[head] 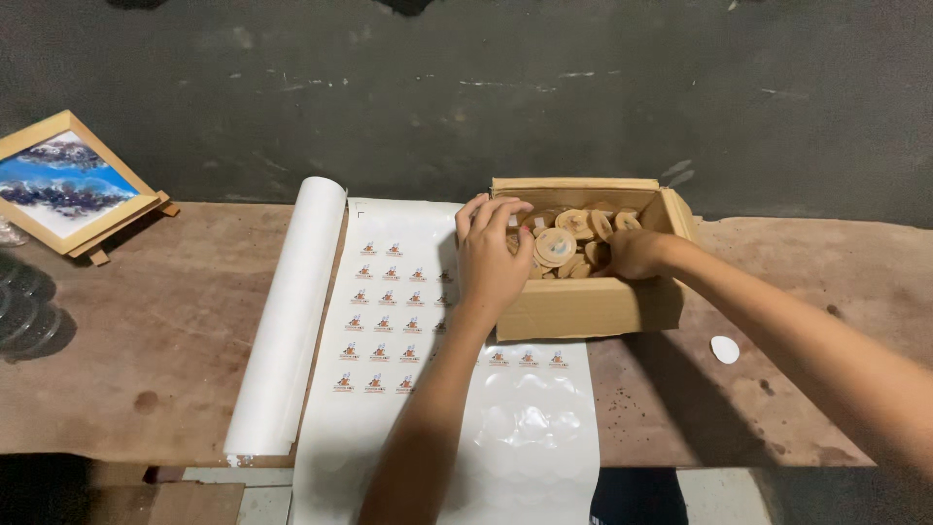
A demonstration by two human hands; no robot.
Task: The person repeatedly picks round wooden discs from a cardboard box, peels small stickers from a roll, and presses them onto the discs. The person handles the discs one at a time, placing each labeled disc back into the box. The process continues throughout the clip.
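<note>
Dim, warm light from above, glare on the glossy sticker sheet, soft focus throughout.

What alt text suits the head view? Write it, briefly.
Both hands, left hand and right hand, reach into a cardboard box of round wooden discs, which stands on a sticker sheet across a worn wooden table.

**Tight inside the box, open table on both flanks**

Crowding the cardboard box: both hands, the left hand over the near-left wall, the right hand down among the wooden discs, leaving little room between them. Blocking the left approach: the sticker sheet and its rolled end. Lying open: bare table toward the framed picture, and the right side past the box, interrupted only by a small white disc.
</note>
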